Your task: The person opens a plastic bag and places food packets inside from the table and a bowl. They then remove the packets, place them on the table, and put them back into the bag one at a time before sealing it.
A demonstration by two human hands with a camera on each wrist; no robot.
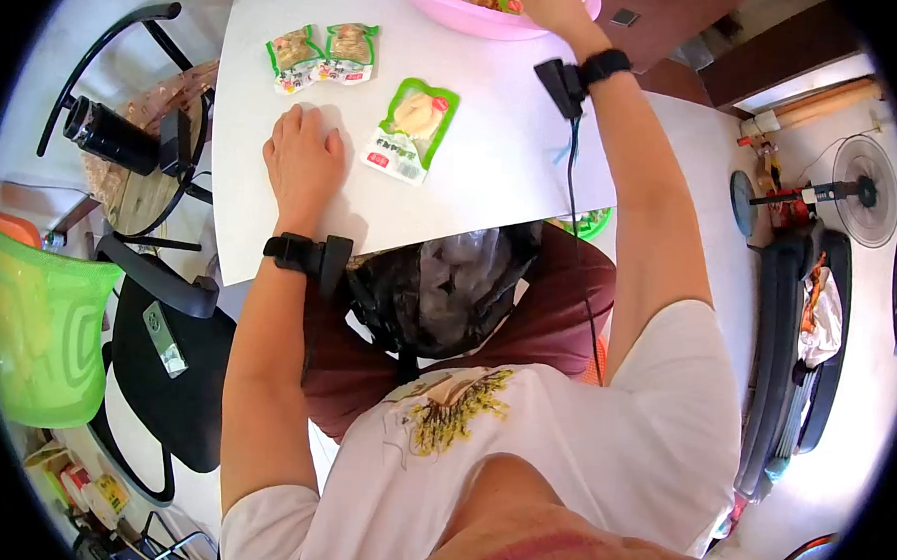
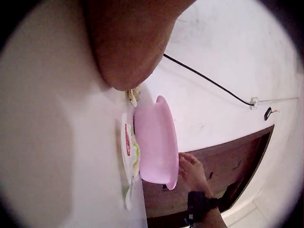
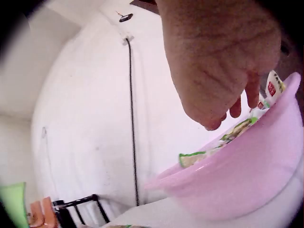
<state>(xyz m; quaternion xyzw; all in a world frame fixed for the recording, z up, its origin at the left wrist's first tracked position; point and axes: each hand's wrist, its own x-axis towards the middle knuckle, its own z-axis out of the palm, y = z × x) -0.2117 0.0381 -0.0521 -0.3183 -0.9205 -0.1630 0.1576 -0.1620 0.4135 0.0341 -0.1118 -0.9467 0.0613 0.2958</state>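
Work looks partway along: two packets (image 1: 351,44) lie close together on the white counter (image 1: 516,118), a pale packet (image 1: 416,118) lies near them, and more packets (image 3: 192,159) sit in the pink basin (image 1: 470,23) at the far side. Those in the basin seem left to deal with; their number is hidden. The left hand (image 1: 305,164) rests on the counter, fingers relaxed, grasping nothing. The right hand (image 1: 555,9) is at the basin; whether its fingers pinch anything, I cannot tell.

High head view downward, low wrist views sideways, right one closest to the shared pink basin (image 3: 237,178)
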